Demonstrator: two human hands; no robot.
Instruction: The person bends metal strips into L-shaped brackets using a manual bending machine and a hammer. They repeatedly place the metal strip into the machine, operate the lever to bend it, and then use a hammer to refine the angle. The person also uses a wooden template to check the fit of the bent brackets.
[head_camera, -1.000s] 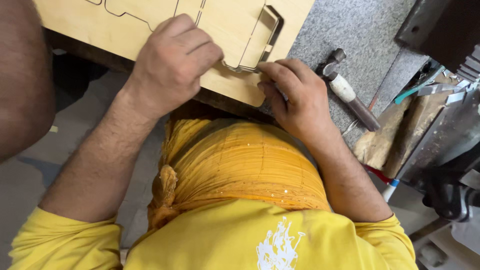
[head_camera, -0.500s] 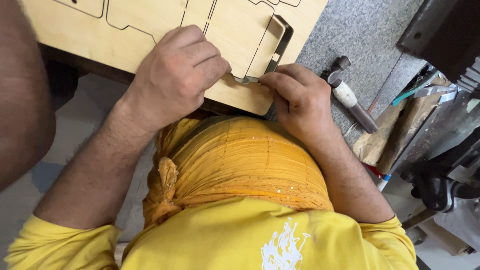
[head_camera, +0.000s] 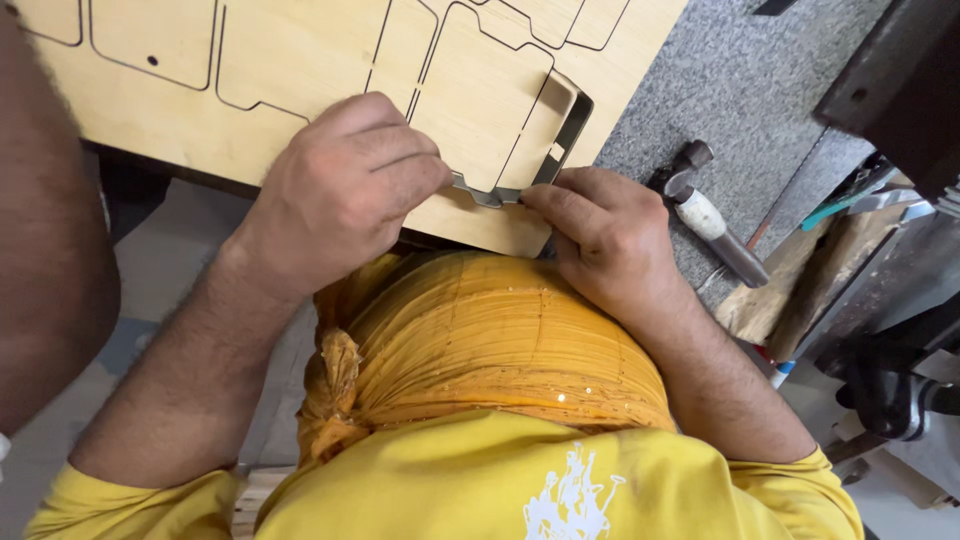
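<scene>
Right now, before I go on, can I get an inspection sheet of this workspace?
Surface: grey speckled bench; the board overhangs its near edge.
Job's things: plywood board cut with thin slots; bent metal strip standing along the slot at its near right corner.
Clutter: hammer lying on the bench right of the hands; wood scraps beside it.
Hands: left hand and right hand both pinch the strip at the board's near edge.
Cables: nothing seen.
Surroundings: dark machine at right; another arm at the left edge; yellow head wrap below the hands.
</scene>
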